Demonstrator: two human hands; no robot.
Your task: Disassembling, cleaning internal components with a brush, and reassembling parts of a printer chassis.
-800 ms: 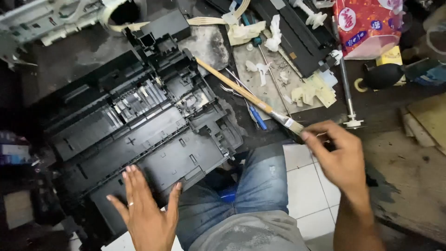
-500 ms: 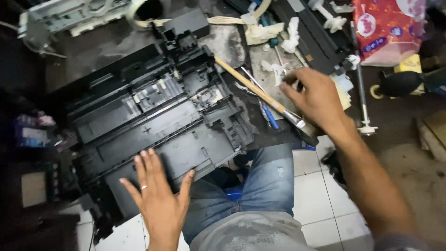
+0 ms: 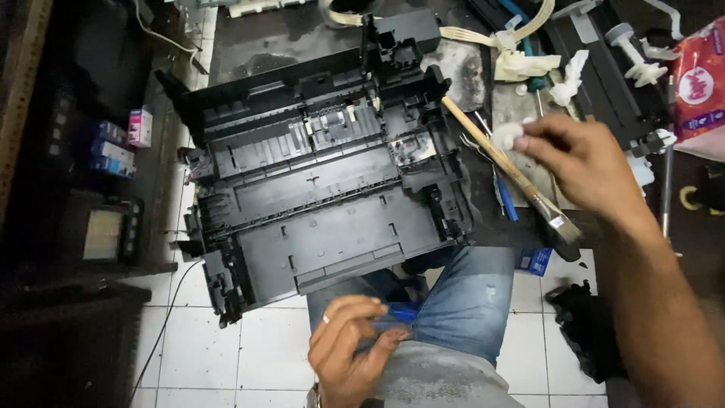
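On the dark, stained work surface at centre: printer chassis [image 3: 317, 189] — black plastic, stripped of its covers, lying open with ribbed trays, slots and small pale parts showing inside; its near edge overhangs the white tiled floor [image 3: 264, 340].

Right hand [image 3: 581, 162]: fingers pinched on a small white wad [image 3: 507, 136], crumpled and soft-looking, held just above the surface to the right of the chassis.

Paintbrush [image 3: 502, 155]: long pale wooden handle, metal ferrule, dark bristles; lies slantwise just beside the chassis's right end, passing under the right hand.

Left hand [image 3: 349, 344]: low in view, curled at the person's lap, fingertips touching a small blue object [image 3: 402, 312] on the jeans — whether it grips that object cannot be told. A ring shows on one finger.

Also present: crumpled white scraps [image 3: 566, 79] and a cream ribbon cable [image 3: 483, 36] beyond the brush; a red-and-white packet [image 3: 698, 83] at far right; small coloured boxes [image 3: 124, 136] well apart at left.
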